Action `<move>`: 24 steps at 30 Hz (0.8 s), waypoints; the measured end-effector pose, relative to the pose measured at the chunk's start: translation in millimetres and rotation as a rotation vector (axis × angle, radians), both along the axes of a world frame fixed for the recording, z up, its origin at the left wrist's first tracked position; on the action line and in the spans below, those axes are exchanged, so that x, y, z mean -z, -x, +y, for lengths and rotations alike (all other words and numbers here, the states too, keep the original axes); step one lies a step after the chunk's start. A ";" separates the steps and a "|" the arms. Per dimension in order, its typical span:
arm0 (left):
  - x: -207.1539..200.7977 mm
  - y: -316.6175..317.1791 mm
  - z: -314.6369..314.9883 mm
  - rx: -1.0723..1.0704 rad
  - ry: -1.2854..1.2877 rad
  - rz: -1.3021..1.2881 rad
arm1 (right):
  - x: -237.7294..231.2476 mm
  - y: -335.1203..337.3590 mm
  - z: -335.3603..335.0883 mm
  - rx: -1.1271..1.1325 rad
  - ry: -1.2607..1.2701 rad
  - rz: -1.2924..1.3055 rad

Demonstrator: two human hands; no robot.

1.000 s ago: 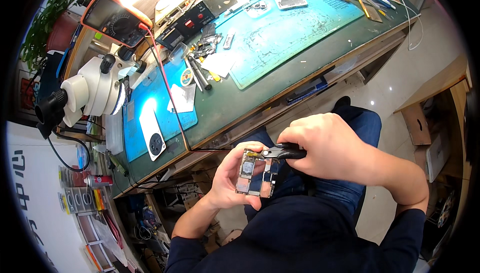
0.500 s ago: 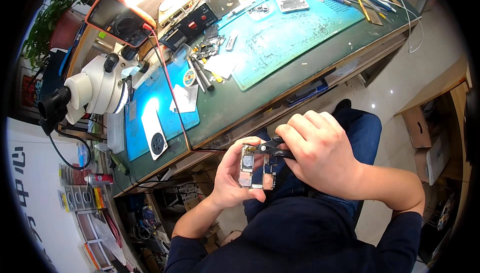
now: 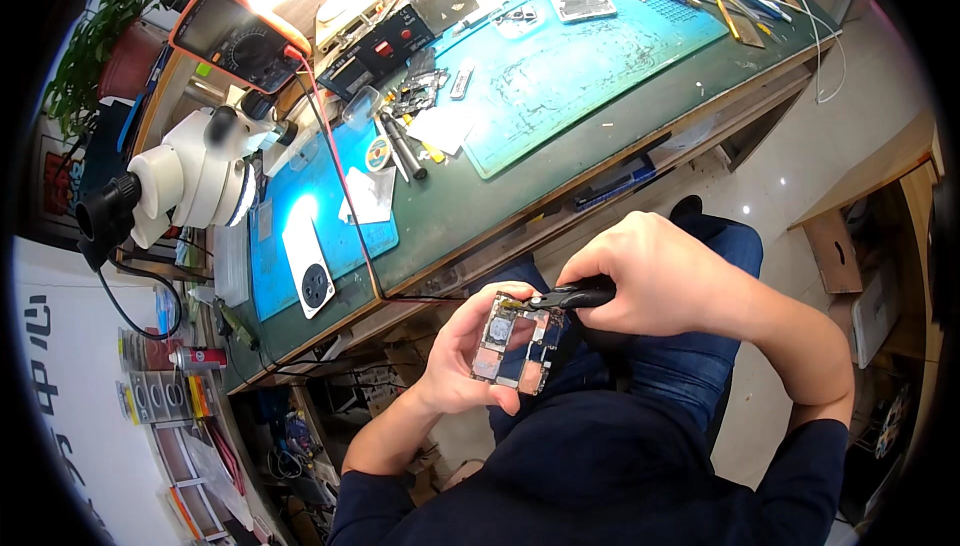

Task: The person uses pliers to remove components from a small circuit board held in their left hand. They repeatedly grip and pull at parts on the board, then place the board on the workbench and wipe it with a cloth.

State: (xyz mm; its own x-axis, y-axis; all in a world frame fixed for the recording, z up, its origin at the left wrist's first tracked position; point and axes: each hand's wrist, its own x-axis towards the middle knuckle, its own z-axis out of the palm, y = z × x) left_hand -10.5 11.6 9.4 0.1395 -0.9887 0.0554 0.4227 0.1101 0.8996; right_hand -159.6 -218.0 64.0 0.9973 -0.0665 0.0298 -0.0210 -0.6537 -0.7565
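Over my lap, my left hand [image 3: 459,359] grips a phone circuit board [image 3: 499,334] by its left and lower edges. The board has a gap in its middle, silvery and copper-coloured patches, and dark chips. My right hand [image 3: 641,279] is closed round a pair of black-handled pliers or nippers [image 3: 575,296]. Their metal tip meets the board's upper edge, close to my left fingertips. Whether the jaws are clamped on the board is too small to tell.
Beyond my hands stands a workbench [image 3: 440,238] with a blue mat [image 3: 580,76]. A microscope [image 3: 185,171], a multimeter [image 3: 240,36] and a black power unit [image 3: 380,48] stand at the left. A red cable [image 3: 345,186] hangs over the bench edge. Several tools [image 3: 740,1] lie far right.
My right hand has turned and lifted slightly, so the tool lies flatter against the board's top edge. The board has tilted a little in my left hand, showing more of its face.
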 end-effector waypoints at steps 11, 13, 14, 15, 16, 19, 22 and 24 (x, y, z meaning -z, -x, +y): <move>-11.9 0.6 -0.4 0.017 -0.129 0.093 | -10.0 -9.6 -17.4 -0.151 -0.306 0.287; -14.4 1.0 -2.0 0.008 -0.188 0.084 | -9.8 -11.3 -20.7 -0.185 -0.343 0.323; -13.5 1.1 -2.7 0.008 -0.185 0.091 | -9.2 -10.9 -21.1 -0.185 -0.346 0.326; -12.0 1.2 -2.8 0.005 -0.183 0.097 | -8.1 -11.2 -21.3 -0.188 -0.349 0.329; -10.8 1.2 -2.7 0.002 -0.180 0.103 | -6.9 -11.6 -21.3 -0.191 -0.352 0.332; -9.0 1.0 -2.3 -0.045 -0.178 0.114 | 0.8 -6.5 -7.0 -0.061 -0.130 0.129; -4.2 -1.5 -2.8 -0.045 -0.165 0.063 | 11.4 -2.3 0.3 0.008 0.004 0.005; -1.5 -3.2 -1.6 -0.014 -0.137 0.045 | 10.9 -1.7 0.9 0.021 -0.016 0.007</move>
State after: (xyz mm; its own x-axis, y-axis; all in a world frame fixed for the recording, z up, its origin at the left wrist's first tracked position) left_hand -7.3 10.0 10.9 0.1529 -0.9844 -0.0866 0.4618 -0.0063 0.8870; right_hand -158.0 -217.1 53.1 0.9959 -0.0883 0.0216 -0.0402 -0.6409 -0.7666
